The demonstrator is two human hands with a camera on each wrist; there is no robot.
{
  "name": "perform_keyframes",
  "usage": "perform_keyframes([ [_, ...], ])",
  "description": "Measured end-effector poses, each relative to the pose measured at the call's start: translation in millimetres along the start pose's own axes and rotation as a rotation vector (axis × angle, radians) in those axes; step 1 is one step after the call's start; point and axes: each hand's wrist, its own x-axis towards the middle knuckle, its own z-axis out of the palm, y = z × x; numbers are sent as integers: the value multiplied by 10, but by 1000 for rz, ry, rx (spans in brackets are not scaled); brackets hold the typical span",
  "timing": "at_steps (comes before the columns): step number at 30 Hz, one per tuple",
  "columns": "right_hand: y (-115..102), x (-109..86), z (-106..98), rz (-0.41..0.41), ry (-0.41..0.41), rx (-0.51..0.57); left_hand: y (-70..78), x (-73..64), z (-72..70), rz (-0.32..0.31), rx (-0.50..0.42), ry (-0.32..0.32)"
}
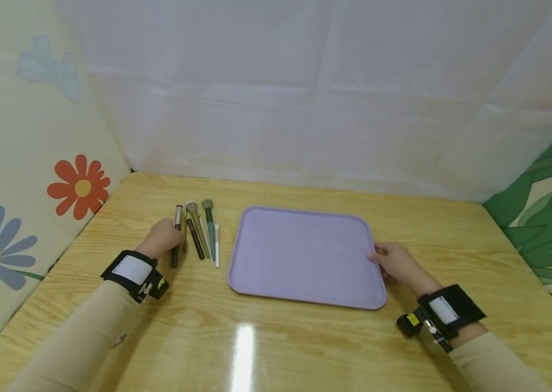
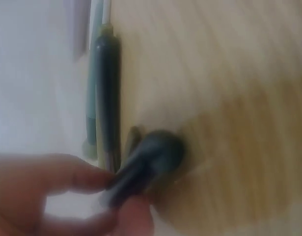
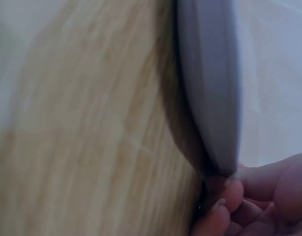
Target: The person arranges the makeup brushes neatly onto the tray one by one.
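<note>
Purple and flat, the tray (image 1: 305, 256) sits mid-frame, and from far off I see the right hand (image 1: 396, 262) pinch its right rim, maybe for steadiness, while, left of centre, the left hand (image 1: 163, 238) pinches a dark makeup brush (image 1: 178, 218) beside the other brushes (image 1: 210, 234).

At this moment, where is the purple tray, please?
In the head view, the purple tray is on the wooden table, slightly right of centre. The brushes lie to its left, and the right hand holds its right edge.
</note>
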Motion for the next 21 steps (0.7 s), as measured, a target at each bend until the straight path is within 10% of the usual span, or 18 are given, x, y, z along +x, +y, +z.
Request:
perform_keyframes([
  [21, -22, -12, -33, 9, -3, -11, 169, -45, 81, -55, -392, 7],
])
